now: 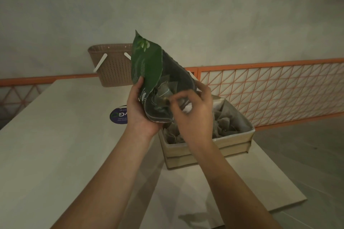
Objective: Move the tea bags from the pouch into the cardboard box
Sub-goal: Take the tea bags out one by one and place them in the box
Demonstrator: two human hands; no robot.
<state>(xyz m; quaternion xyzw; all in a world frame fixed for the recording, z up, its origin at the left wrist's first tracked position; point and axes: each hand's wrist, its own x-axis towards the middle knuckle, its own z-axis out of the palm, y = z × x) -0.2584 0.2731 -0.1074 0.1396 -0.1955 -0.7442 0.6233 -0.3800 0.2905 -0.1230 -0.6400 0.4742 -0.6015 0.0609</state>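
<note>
Holding the pouch (149,72) tilted above the box (208,147), my left hand (141,111) gripped its lower end, thumb and fingers curled round the foil, so that the opened mouth faced my right hand (193,109). My right fingers (178,101) were curled at that mouth; motion blur kept me from telling whether they already pinched a tea bag (168,87) or only reached for one. Several bags showed inside the pouch, translucent and crowded near the opening. The box stood on the desk (55,145) directly below the pouch, flaps up, with a heap of bags (225,124) already inside, so I judged the task well along but unfinished.

To do this step well, I judged that the pouch mouth should stay over the box, so that any bag slipping out would land inside. A light pinch on one bag's corner would suit better than a grab, since strings may tangle and drag neighbours out. Squeezing the pouch bottom gently would push the remaining bags toward the mouth. A basket (111,65) stood at the far desk edge, well apart.
</note>
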